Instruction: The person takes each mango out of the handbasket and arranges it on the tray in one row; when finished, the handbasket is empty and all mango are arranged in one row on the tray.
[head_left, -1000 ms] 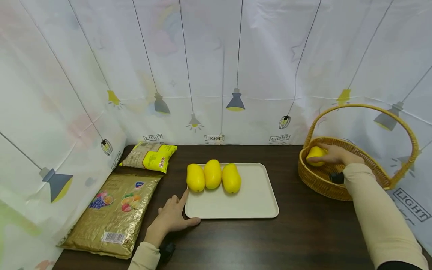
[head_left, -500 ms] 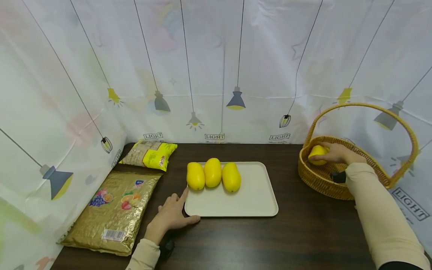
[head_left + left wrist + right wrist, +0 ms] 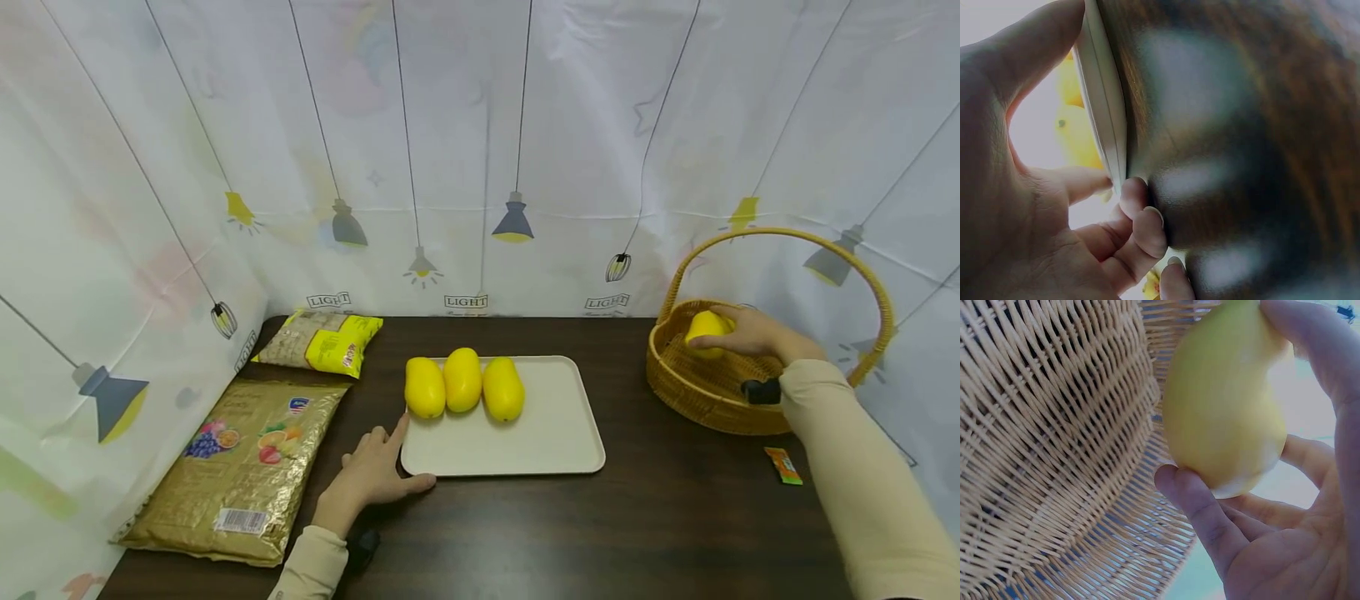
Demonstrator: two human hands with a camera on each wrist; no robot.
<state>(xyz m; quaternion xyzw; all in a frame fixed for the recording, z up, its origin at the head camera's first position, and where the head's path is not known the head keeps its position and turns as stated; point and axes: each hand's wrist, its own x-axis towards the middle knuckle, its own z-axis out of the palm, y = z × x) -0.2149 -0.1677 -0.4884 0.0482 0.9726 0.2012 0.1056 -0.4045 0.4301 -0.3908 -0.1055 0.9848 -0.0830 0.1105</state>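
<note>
My right hand (image 3: 746,331) grips a yellow mango (image 3: 707,333) at the left end of the wicker basket (image 3: 682,387). In the right wrist view, the thumb and fingertips hold the mango (image 3: 1225,406) from opposite sides, beside the woven wall (image 3: 1054,437). My left hand (image 3: 371,471) is spread at the near left corner of a white tray (image 3: 517,446), its index finger and thumb touching the rim. The left wrist view shows the tray edge (image 3: 1104,100) against that hand (image 3: 1041,206). Three mangoes (image 3: 462,381) lie side by side along the tray's back left.
A gold fruit-print bag (image 3: 240,471) lies on the dark table (image 3: 540,533) at the left. Behind it is a yellow and clear packet (image 3: 322,342). A small orange and green sachet (image 3: 783,465) lies near my right forearm. The basket's tall handle (image 3: 795,233) arches over it.
My right hand has raised the mango slightly inside the basket and turned with it. The sachet, mostly hidden before, shows now. The head view has shifted a little; the left hand stays at the tray.
</note>
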